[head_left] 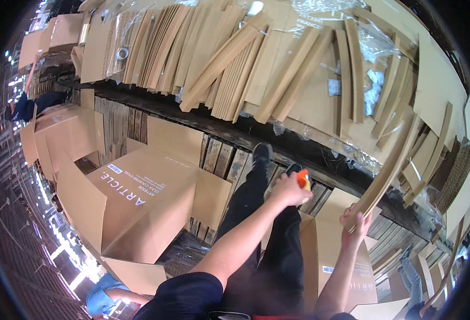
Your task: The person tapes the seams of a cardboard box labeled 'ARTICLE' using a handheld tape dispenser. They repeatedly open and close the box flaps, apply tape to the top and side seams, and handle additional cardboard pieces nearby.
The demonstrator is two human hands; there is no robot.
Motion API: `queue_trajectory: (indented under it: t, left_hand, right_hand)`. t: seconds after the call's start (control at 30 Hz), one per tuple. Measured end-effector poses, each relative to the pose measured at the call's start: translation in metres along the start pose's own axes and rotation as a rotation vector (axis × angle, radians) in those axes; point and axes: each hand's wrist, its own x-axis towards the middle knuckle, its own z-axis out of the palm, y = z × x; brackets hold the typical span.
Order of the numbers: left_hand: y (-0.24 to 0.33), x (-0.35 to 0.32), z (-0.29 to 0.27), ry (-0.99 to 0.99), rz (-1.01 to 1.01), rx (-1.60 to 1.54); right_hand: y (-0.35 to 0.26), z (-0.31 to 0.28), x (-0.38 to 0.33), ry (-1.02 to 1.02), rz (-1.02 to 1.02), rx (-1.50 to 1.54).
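My left hand (287, 190) is closed round a small orange-and-yellow object (302, 179), whose kind I cannot make out. The hand is above my legs, near my shoes. Off to the right, my right hand (356, 224) grips the near end of a long bundle of cardboard strips (387, 173). The bundle slants up and away toward the right side of the table. Below and between my hands stands an open cardboard box (325, 242), partly hidden by my right forearm. Left of my legs is a larger open cardboard box (152, 184) with its flaps spread.
Across the far side, a table carries flat cardboard (277, 58), several cardboard strips (160, 48) and clear plastic film (320, 10). Slatted wood (219, 160) lies below its edge. Another open box (67, 133) stands at the left. Other people appear at the left and lower edges.
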Motion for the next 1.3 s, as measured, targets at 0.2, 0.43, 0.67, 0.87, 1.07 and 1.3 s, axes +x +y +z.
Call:
queue_trajectory:
  t: [0.2, 0.43, 0.67, 0.87, 1.07, 1.3]
  left_hand:
    - [-0.225, 0.016, 0.018, -0.108, 0.035, -1.13]
    - [-0.352, -0.004, 0.045, 0.024, 0.126, -1.385]
    - [-0.386, 0.018, 0.041, 0.012, 0.07, -1.34]
    - [-0.403, 0.026, 0.029, -0.11, 0.002, -1.618]
    - [-0.409, 0.026, 0.017, -0.118, -0.01, -1.634]
    - [-0.41, 0.03, 0.02, -0.108, 0.007, -1.631]
  right_hand:
    - [0.041, 0.116, 0.008, -0.186, -0.138, 0.0]
    - [0.114, 0.333, 0.226, -0.045, -0.369, -0.414]
    - [0.321, 0.475, 0.305, 0.204, -0.119, -1.112]
    - [0.389, 0.496, 0.312, 0.059, -0.145, -0.88]
    - [0.379, 0.481, 0.311, -0.126, -0.102, -0.79]
    - [0.368, 0.476, 0.31, -0.108, -0.007, -0.662]
